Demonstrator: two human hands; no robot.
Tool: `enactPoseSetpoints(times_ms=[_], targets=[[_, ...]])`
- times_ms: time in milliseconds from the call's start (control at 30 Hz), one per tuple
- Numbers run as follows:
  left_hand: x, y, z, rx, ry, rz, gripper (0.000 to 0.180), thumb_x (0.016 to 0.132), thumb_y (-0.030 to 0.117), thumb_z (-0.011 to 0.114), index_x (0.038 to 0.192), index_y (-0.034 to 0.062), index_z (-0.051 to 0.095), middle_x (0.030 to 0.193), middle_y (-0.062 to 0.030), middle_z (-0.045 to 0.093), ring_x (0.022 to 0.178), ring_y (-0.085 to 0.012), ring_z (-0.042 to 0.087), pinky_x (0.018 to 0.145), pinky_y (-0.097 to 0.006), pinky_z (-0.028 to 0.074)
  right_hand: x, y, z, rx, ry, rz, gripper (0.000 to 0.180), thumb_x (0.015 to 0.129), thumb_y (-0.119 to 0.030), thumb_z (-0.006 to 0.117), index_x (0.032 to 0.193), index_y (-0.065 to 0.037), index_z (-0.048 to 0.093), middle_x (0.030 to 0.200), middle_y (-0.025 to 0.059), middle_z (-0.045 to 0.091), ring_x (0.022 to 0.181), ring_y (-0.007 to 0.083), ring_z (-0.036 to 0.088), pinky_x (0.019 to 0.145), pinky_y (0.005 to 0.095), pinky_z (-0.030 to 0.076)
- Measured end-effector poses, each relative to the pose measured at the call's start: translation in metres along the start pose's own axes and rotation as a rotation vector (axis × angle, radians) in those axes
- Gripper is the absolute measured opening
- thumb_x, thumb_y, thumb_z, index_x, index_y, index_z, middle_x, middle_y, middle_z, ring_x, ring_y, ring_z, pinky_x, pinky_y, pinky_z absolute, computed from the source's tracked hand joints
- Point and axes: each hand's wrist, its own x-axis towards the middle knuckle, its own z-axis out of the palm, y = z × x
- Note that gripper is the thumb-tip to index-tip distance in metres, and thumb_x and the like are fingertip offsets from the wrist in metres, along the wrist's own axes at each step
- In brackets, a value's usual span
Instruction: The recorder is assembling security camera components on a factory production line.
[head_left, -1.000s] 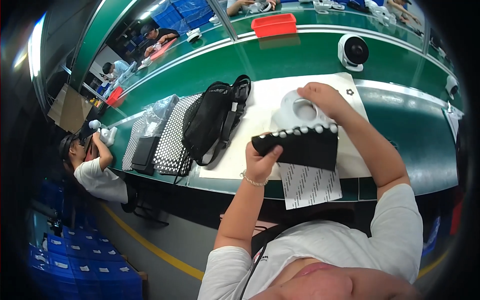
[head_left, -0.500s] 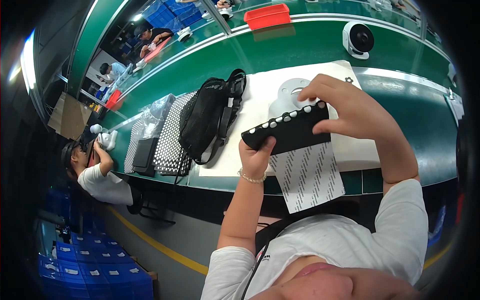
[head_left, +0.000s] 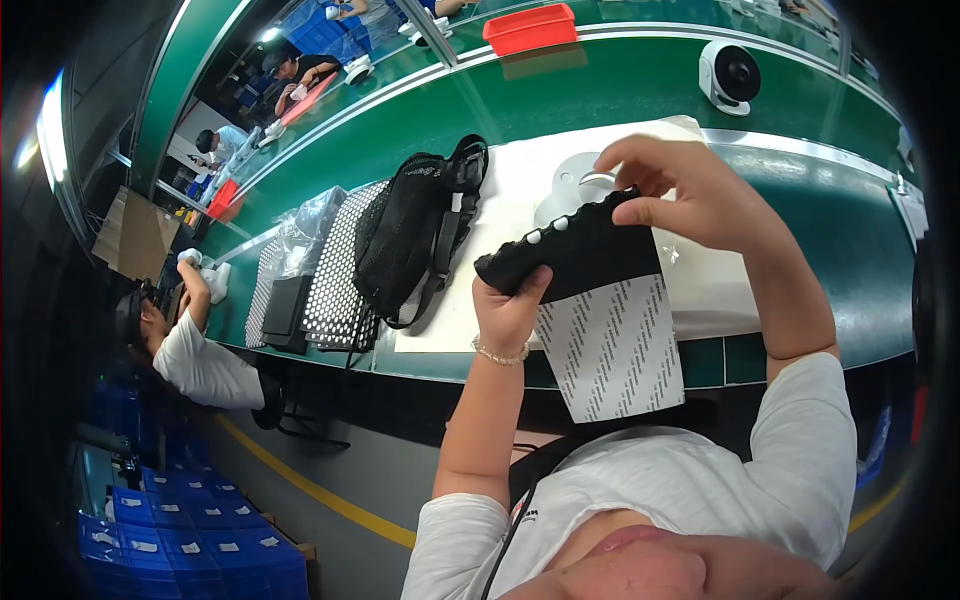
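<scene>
My left hand (head_left: 510, 312) grips the left end of a black sheet (head_left: 590, 250), with the thumb lying on its face. The sheet's top edge is folded over and scalloped, and a couple of white dots show along it. At the upper right corner, my right hand (head_left: 680, 190) pinches that edge between thumb and curled fingers. Below the black part hangs a white backing sheet (head_left: 612, 350) with printed rows. Just behind my hands, a pale, rounded piece with holes (head_left: 570, 185) rests on a cream board (head_left: 440, 338).
Left of the board lie a black mesh bag with straps (head_left: 405, 240), white-dotted black sheets (head_left: 340, 285), clear plastic bags (head_left: 305, 240) and black pieces (head_left: 285, 310). A white device with a round black front (head_left: 730, 75) stands at the back right. A co-worker (head_left: 200, 350) sits at left.
Fewer white dots show along the black sheet's edge than before. My right hand has shifted slightly up and left, and its thumb and fingers have drawn together on the corner.
</scene>
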Motion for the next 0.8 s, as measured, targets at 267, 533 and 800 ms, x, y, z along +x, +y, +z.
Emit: enactPoseSetpoints(times_ms=[267,533,800], targets=[[-0.001,0.0,-0.001,0.006,-0.027,-0.009,0.021,0.072,-0.007,0.059,0.092,-0.0007,0.059,0.083,-0.0012,0.058,0.074,-0.0078,0.051,0.067,-0.019,0.04,-0.001,0.006,-0.005,-0.215,-0.021,-0.369,0.014,0.068,-0.002,0.064,0.08,-0.004,0.056,0.088,0.0067,0.056,0.075,0.0168,0.055,0.065,0.0256,0.045],[-0.002,0.003,0.003,0.024,-0.045,-0.024,0.02,0.071,-0.008,0.059,0.09,-0.0011,0.06,0.081,-0.0013,0.058,0.072,-0.0073,0.051,0.064,-0.019,0.041,-0.004,-0.002,0.015,-0.232,0.078,-0.407,0.03,0.065,0.002,0.061,0.092,-0.007,0.052,0.08,0.0057,0.056,0.078,0.0217,0.053,0.07,0.0325,0.041],[-0.001,0.005,0.003,0.083,-0.063,-0.045,0.016,0.07,-0.006,0.06,0.086,-0.0015,0.061,0.075,-0.001,0.058,0.067,-0.0071,0.051,0.061,-0.02,0.041,-0.006,-0.006,0.029,-0.316,0.11,-0.69,0.035,0.063,0.008,0.059,0.092,-0.008,0.047,0.082,0.0087,0.053,0.077,0.026,0.052,0.067,0.0333,0.042]])
